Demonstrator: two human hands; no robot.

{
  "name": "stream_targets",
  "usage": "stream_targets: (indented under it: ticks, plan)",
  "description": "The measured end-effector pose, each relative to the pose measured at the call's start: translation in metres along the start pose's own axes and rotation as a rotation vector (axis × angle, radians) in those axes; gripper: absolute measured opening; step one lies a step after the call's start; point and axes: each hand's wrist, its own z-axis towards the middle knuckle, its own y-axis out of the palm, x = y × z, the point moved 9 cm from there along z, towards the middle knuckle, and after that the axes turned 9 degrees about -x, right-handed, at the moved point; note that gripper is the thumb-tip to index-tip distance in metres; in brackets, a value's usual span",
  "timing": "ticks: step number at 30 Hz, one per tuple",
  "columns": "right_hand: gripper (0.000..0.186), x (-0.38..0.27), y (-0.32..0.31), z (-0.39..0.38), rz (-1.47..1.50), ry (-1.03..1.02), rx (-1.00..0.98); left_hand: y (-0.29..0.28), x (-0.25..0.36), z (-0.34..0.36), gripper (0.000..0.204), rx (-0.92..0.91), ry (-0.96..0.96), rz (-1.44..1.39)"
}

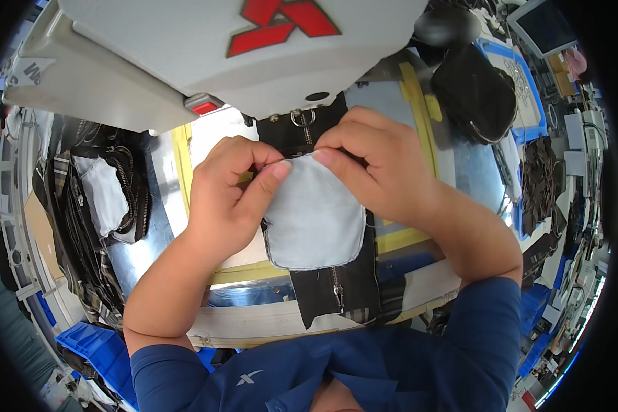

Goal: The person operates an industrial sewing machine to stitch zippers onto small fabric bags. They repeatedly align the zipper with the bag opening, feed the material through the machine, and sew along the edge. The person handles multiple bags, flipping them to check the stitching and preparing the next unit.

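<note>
In the middle of the frame, a fabric panel (316, 216) lies over a zipped strip (309, 295), which runs out beyond it toward the top and bottom of the frame. The left fingers (254, 152) and right fingers (342, 137) meet the panel's upper edge, side by side. A machine head (247, 75) spans the upper left and top centre, above them. Both pieces rest on the worktop (141, 257), between tape strips (426, 137) at left and right. A stack of fabric pieces (93, 250) occupies the left side, with a bin (93, 350) below it, lower left. At upper right lies a pouch (474, 93), just left of a tray (539, 117) containing small metal pieces (518, 79); a monitor (544, 26) stands beyond, near the corner.
</note>
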Motion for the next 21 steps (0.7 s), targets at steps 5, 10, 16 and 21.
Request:
stream_targets:
  ticks: [5, 10, 16, 21]
  plan:
    - [0.01, 0.0, 0.003, -0.001, -0.012, -0.026, -0.009, 0.0, -0.001, 0.0, 0.011, 0.011, -0.004, 0.021]
    - [0.01, 0.0, 0.003, 0.0, -0.007, -0.036, -0.018, -0.005, 0.01, 0.004, 0.012, 0.047, 0.112, 0.181]
    - [0.011, 0.008, 0.006, 0.002, -0.061, 0.014, -0.02, 0.0, -0.015, 0.002, 0.015, 0.032, -0.121, 0.057]
    - [0.012, 0.016, 0.008, 0.012, -0.077, 0.034, -0.011, -0.005, -0.02, 0.009, 0.018, 0.065, -0.186, 0.144]
